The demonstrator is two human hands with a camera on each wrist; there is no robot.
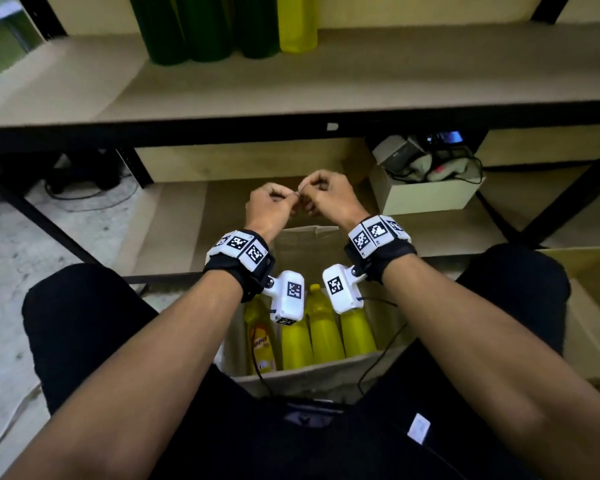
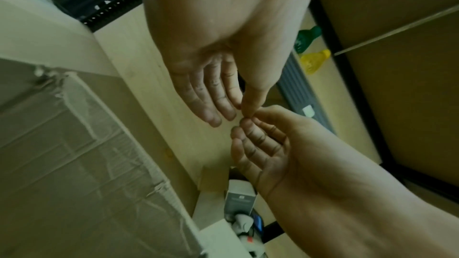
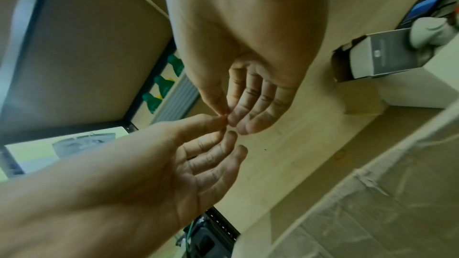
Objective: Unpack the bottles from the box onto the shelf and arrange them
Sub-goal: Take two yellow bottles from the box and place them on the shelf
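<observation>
An open cardboard box (image 1: 309,374) stands on the floor between my knees. Several yellow bottles (image 1: 326,327) stand in it, one with an orange label (image 1: 261,337). Three dark green bottles (image 1: 194,26) and one yellow bottle (image 1: 297,22) stand at the back of the shelf (image 1: 326,84). My left hand (image 1: 284,197) (image 2: 244,112) and right hand (image 1: 309,188) (image 3: 227,115) meet above the box's far flap. Each pinches thumb to forefinger on a tiny pale scrap (image 1: 297,193), too small to identify. The other fingers hang loosely.
A white box (image 1: 426,197) with cables and gear sits on the lower shelf board (image 1: 174,216) to the right. Black shelf legs (image 1: 32,216) slant down on the left and right. Another cardboard box (image 1: 589,306) stands by my right knee.
</observation>
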